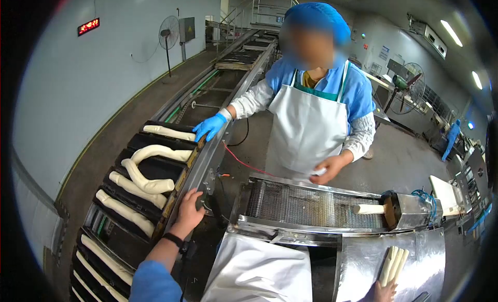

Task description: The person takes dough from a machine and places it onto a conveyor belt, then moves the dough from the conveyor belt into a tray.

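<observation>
Down at the bottom edge, the right hand (385,291) is partly cut off, its fingers meeting the near end of the dough rolls (393,265) on the metal counter (358,268); whether they grip, I can't tell. Over to the left, the left hand (191,215) is at a dark knob (199,201) beside the conveyor (198,167), fingers curled, their hold partly hidden, so no call there either. Across the way, a co-worker (306,125) has something white and hard to make out in the bare hand. And the dough: pale cream, smooth, long and rounded, three rolls side by side by the right hand. One more lies on the mesh belt (295,201), its far end hidden in a metal box (412,211). At least eight in the black trays (154,169), one bent into a hook, the nearest cut off!
</observation>
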Available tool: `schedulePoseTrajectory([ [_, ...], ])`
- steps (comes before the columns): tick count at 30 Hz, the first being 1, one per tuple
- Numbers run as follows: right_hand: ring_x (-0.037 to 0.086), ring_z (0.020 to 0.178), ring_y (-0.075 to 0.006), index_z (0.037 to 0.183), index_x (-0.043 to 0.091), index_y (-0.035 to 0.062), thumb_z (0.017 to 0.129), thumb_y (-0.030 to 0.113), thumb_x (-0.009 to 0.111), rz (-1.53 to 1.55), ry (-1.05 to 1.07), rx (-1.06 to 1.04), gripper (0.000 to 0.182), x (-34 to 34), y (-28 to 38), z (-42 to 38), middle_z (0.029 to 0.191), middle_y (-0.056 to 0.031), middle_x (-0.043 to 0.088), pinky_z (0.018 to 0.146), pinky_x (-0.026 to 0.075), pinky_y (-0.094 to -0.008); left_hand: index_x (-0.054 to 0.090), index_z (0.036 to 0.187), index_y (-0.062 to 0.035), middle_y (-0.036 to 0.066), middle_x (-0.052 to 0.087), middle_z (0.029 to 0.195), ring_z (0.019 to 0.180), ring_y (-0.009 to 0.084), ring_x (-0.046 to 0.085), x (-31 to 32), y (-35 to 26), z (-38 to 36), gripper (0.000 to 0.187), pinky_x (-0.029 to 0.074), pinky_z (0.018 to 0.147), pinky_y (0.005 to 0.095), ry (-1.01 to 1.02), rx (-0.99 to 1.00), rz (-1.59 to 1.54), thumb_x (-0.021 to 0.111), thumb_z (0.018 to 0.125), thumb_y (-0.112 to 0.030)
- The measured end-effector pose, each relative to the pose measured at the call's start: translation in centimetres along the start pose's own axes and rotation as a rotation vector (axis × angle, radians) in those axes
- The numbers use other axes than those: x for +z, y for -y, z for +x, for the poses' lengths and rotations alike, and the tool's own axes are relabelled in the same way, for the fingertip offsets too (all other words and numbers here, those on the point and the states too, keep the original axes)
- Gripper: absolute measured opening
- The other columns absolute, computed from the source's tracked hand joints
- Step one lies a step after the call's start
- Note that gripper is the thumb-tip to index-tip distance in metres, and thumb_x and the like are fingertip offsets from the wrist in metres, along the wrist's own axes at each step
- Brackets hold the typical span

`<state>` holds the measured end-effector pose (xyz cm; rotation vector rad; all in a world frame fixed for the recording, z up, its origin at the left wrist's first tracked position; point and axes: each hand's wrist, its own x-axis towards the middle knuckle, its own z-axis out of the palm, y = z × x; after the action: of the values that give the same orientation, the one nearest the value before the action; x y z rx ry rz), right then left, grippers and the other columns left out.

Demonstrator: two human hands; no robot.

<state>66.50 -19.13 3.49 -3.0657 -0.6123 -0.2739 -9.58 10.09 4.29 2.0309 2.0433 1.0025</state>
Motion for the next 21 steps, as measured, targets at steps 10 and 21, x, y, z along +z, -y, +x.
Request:
schedulePoseTrajectory([
  [10, 0.064, 0.112, -0.0452, 0.156, 0.038, 0.018, 0.081, 0.072, 0.064, -0.114, 0.04, -0.15, 0.096, -6.5, 1.1, -3.8, 0.123, -0.0275, 0.065, 0.091, 0.051, -0.0571, 0.037, 0.153, -0.0024, 0.017, 0.039, 0.157, 0.148, 0.0335, 0.035, -11.9, 7.6, 3.5, 0.071, 0.03, 0.12, 0.0414, -0.427, -0.552, -0.722, 0.067, 0.089, -0.011],
  [21, 0.044, 0.13, -0.0479, 0.163, 0.02, 0.02, 0.077, 0.041, 0.08, -0.046, 0.074, -0.075, 0.107, -2.2, 0.0, -2.6, 0.144, -0.0336, 0.042, 0.108, 0.038, -0.0567, 0.022, 0.162, -0.0213, 0.007, 0.052, 0.105, 0.074, 0.0158, 0.053, -13.5, 28.7, 2.1, 0.085, 0.047, 0.062, 0.0271, -0.568, -0.831, -0.915, 0.069, 0.091, -0.017],
])
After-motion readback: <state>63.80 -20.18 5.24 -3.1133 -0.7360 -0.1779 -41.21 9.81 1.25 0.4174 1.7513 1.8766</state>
